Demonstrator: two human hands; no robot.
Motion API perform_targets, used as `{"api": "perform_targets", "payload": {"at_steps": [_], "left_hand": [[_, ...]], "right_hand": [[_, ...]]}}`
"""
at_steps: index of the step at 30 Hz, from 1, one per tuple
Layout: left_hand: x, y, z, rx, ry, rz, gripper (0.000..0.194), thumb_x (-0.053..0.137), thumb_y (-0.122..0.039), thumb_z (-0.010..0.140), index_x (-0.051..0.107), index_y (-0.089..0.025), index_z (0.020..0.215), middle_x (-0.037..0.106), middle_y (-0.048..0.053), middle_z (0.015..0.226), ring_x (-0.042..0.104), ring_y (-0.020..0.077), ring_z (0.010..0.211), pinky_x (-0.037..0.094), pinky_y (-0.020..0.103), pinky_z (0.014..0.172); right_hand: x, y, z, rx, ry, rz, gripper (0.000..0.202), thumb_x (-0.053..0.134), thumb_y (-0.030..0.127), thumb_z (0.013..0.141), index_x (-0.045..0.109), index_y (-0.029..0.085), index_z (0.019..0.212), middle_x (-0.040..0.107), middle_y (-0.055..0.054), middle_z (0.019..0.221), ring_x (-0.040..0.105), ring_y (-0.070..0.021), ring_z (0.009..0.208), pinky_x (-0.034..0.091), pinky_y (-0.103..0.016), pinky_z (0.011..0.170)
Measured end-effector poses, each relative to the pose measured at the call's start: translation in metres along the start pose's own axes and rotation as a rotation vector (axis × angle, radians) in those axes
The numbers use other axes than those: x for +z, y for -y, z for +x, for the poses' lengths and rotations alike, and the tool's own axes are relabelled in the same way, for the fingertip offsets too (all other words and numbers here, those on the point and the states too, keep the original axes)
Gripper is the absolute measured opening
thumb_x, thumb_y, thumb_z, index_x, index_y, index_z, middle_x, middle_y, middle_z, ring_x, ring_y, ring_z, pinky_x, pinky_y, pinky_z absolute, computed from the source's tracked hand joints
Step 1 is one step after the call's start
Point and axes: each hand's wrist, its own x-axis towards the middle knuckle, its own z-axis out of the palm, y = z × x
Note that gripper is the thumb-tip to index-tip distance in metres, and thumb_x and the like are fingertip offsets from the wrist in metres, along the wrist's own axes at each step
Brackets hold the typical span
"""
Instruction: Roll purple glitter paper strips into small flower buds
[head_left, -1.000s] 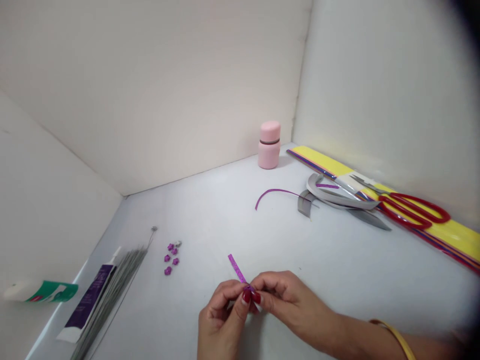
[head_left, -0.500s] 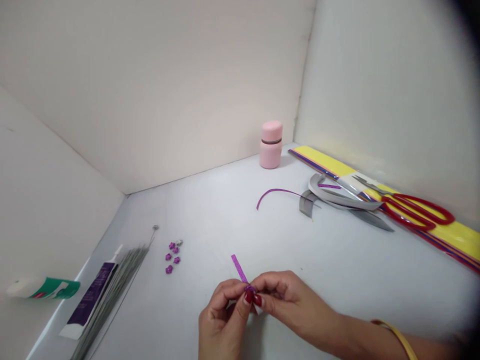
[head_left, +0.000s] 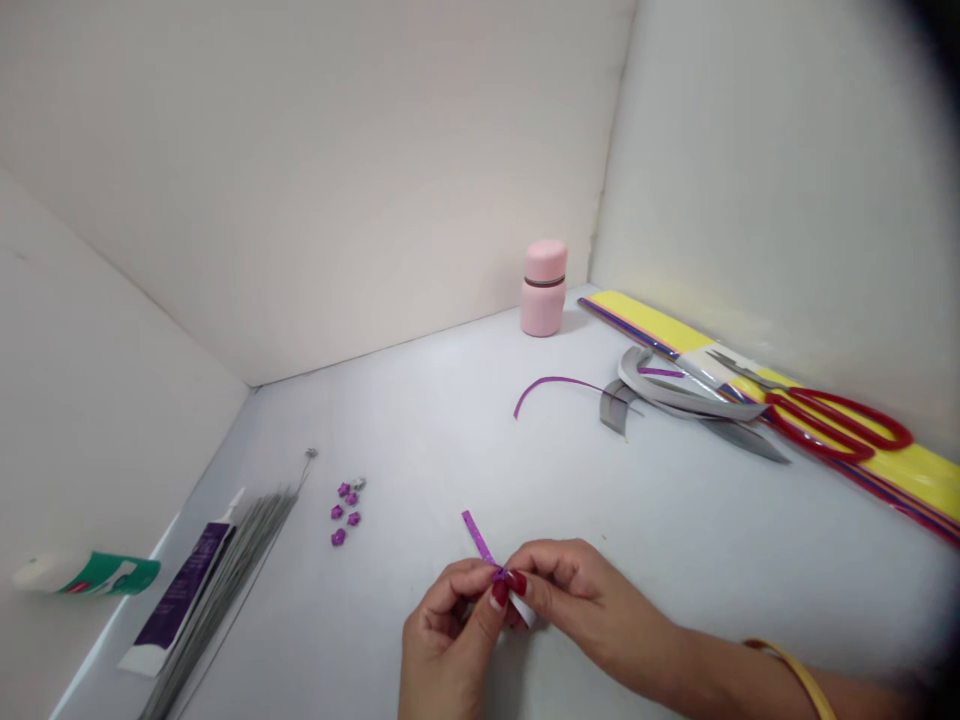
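- Since the earlier frame, the thumb of the right hand [head_left: 592, 605] has shifted slightly up; more of a white tail [head_left: 523, 610] shows under the fingers.
- The left hand [head_left: 454, 630] and right hand are together, fingertips clamped on a purple strip [head_left: 478, 537] toward the table's [head_left: 420, 430] near edge.
- Purple stars [head_left: 337, 512] lie toward the left edge, near a bundle of wires [head_left: 232, 575].
- A pink jar [head_left: 543, 305] stands near the far right corner.
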Motion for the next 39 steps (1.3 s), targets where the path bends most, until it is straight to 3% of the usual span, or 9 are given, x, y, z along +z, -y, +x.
{"api": "perform_targets", "payload": {"at_steps": [4, 10, 15, 20, 26, 33, 39], "left_hand": [[0.001, 0.001, -0.002, -0.008, -0.032, 0.021, 0.019, 0.08, -0.03, 0.056, 0.075, -0.021, 0.072, 0.067, 0.0, 0.066, 0.058, 0.0094, 0.051, 0.048, 0.02, 0.054], [-0.005, 0.003, 0.0, 0.136, 0.021, 0.086, 0.004, 0.074, -0.025, 0.065, 0.074, -0.021, 0.066, 0.06, -0.001, 0.069, 0.058, 0.0088, 0.049, 0.047, 0.021, 0.053], [-0.008, 0.002, 0.001, 0.184, 0.034, 0.203, 0.004, 0.073, -0.024, 0.066, 0.073, -0.021, 0.063, 0.057, -0.001, 0.063, 0.056, 0.0109, 0.059, 0.044, 0.018, 0.057], [-0.004, 0.0, 0.001, 0.014, 0.066, 0.121, 0.023, 0.063, -0.039, 0.075, 0.072, -0.018, 0.07, 0.059, 0.001, 0.06, 0.055, 0.0128, 0.057, 0.044, 0.022, 0.058], [-0.007, 0.001, 0.002, 0.083, 0.052, 0.191, 0.016, 0.07, -0.031, 0.069, 0.069, -0.018, 0.06, 0.058, -0.001, 0.059, 0.054, 0.0112, 0.054, 0.042, 0.02, 0.056], [-0.013, 0.008, 0.007, -0.163, 0.0, 0.075, 0.025, 0.073, -0.042, 0.063, 0.07, -0.017, 0.061, 0.06, 0.0, 0.052, 0.052, 0.0121, 0.054, 0.039, 0.022, 0.057], [-0.005, 0.001, 0.004, -0.161, -0.023, 0.023, 0.021, 0.076, -0.037, 0.061, 0.07, -0.017, 0.059, 0.061, -0.001, 0.053, 0.056, 0.0126, 0.053, 0.042, 0.026, 0.061]], "right_hand": [[0.0, 0.0, 0.001, 0.01, -0.002, 0.029, 0.028, 0.055, 0.037, 0.083, 0.063, 0.011, 0.074, 0.055, 0.0, 0.066, 0.049, -0.0109, 0.064, 0.039, -0.023, 0.065], [-0.001, -0.004, 0.0, 0.024, 0.029, -0.002, 0.03, 0.054, 0.038, 0.083, 0.062, 0.011, 0.072, 0.054, 0.0, 0.065, 0.047, -0.0105, 0.063, 0.036, -0.022, 0.063], [-0.001, -0.004, -0.001, 0.018, 0.002, -0.151, 0.03, 0.054, 0.037, 0.083, 0.06, 0.012, 0.069, 0.048, 0.002, 0.061, 0.04, -0.0093, 0.058, 0.032, -0.021, 0.057], [0.0, -0.003, -0.001, -0.017, -0.025, -0.123, 0.03, 0.052, 0.037, 0.084, 0.06, 0.012, 0.069, 0.05, 0.002, 0.062, 0.044, -0.01, 0.06, 0.035, -0.021, 0.059], [0.001, -0.007, -0.001, 0.024, 0.008, -0.061, 0.027, 0.054, 0.036, 0.083, 0.059, 0.012, 0.071, 0.053, 0.001, 0.064, 0.045, -0.0096, 0.061, 0.036, -0.022, 0.06], [0.0, -0.008, 0.0, 0.093, 0.019, -0.001, 0.018, 0.054, 0.028, 0.084, 0.056, 0.012, 0.077, 0.057, -0.001, 0.068, 0.05, -0.0106, 0.064, 0.039, -0.024, 0.063], [0.002, -0.009, -0.001, 0.088, 0.022, -0.025, 0.019, 0.052, 0.032, 0.085, 0.054, 0.014, 0.079, 0.054, 0.001, 0.062, 0.047, -0.0103, 0.061, 0.036, -0.024, 0.06]]}}
